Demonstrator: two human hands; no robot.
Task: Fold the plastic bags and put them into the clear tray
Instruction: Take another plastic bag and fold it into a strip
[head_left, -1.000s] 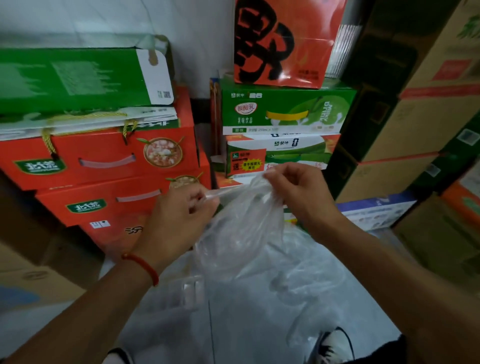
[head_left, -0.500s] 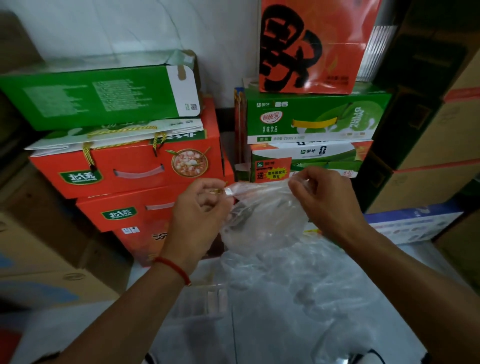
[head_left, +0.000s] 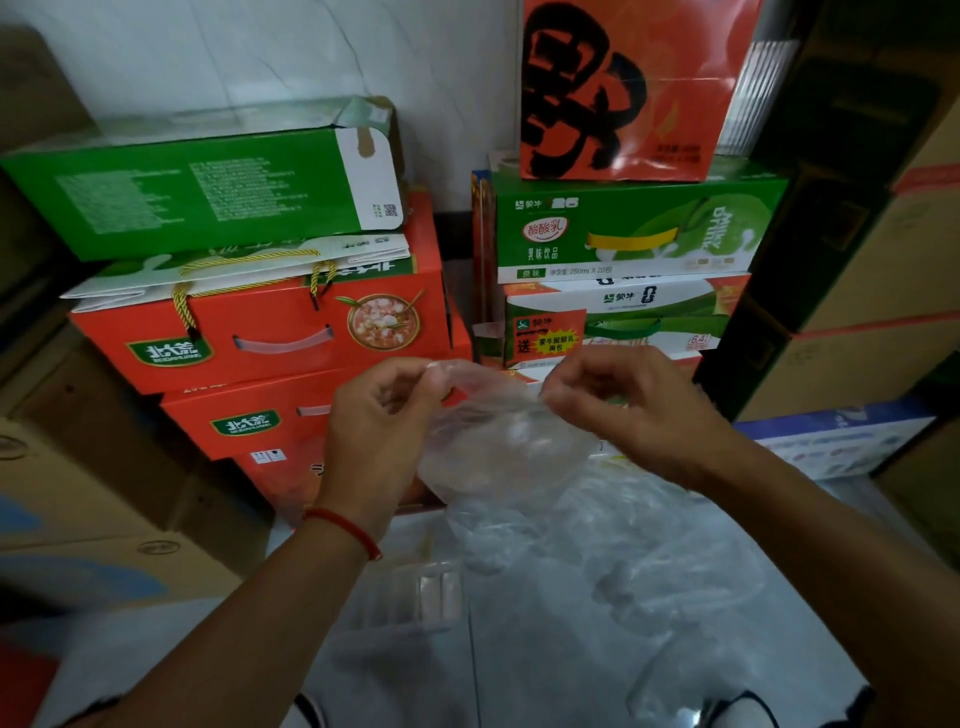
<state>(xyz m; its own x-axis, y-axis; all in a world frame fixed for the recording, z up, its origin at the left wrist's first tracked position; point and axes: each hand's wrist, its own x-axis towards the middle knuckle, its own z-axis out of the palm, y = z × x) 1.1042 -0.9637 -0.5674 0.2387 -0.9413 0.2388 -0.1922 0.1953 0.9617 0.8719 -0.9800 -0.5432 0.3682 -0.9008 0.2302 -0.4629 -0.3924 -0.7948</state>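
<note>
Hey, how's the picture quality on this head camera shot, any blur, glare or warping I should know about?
Head view: wide-angle warping bows the stacked boxes outward at the edges; corners fall dark, especially the right side. The right hand is slightly motion-blurred, the left hand a little sharper. The clear plastic bag they pinch shows soft whitish sheen, and the clear tray below is faint and hard to make out.

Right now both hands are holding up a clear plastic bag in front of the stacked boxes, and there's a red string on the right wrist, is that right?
Almost. The head view shows the red string on the left wrist, not the right. The rest stands: the left hand and right hand hold the clear plastic bag up in front of the stacked boxes.
</note>
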